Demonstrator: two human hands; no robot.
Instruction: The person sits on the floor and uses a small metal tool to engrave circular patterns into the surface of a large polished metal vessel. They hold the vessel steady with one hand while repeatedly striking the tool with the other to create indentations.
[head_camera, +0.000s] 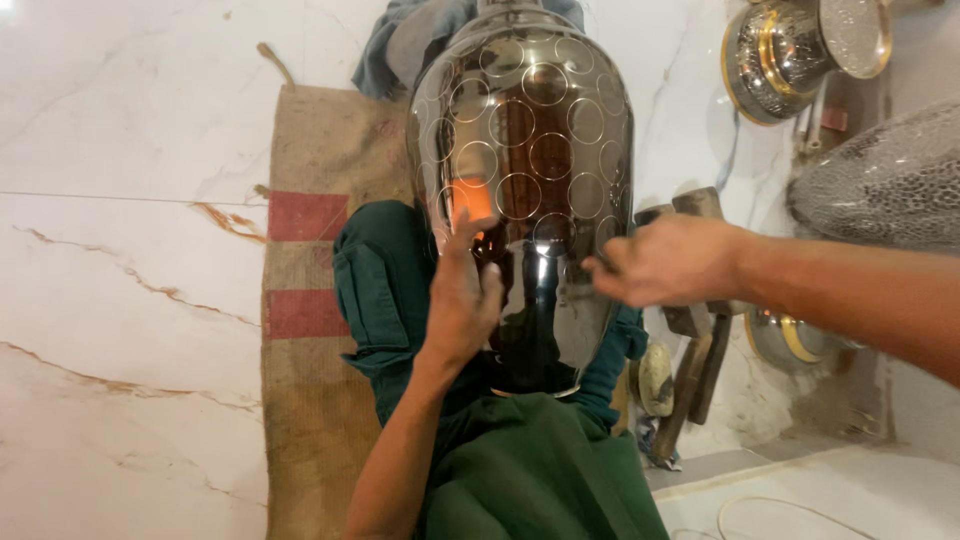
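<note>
We see a large polished metal vessel (530, 170), marked all over with drawn circles, lying on the person's lap over the green trousers (520, 470). Our left hand (462, 295) is pressed flat against the lower left of the vessel, fingers spread wide, steadying it. Our right hand (665, 262) comes in at the vessel's right flank with fingers pinched narrow; we cannot tell whether it holds something small. Just right of the vessel, wooden-handled hammers (695, 320) lean together. Left of the vessel a burlap sack (310, 250) with red stripes lies on the marble floor (120, 300). Above and right of the vessel sits a gold-trimmed metal pot (785, 50)
</note>
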